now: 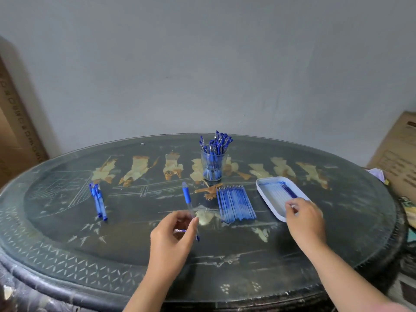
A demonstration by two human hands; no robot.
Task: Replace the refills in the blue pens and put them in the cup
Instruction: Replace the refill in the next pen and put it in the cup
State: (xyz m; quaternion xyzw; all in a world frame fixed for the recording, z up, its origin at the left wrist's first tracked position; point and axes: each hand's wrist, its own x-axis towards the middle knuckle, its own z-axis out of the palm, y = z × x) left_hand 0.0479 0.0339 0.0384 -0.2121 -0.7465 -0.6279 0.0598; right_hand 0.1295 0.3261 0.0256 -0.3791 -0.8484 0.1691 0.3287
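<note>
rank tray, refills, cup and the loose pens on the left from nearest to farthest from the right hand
1. tray, under the right hand
2. refills, just left of the tray
3. cup, centre back
4. loose pens, far left

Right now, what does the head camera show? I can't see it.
A person's left hand holds a blue pen over a dark table while the right hand reaches over a white tray. Blue refills lie between them, a cup of pens behind.
</note>
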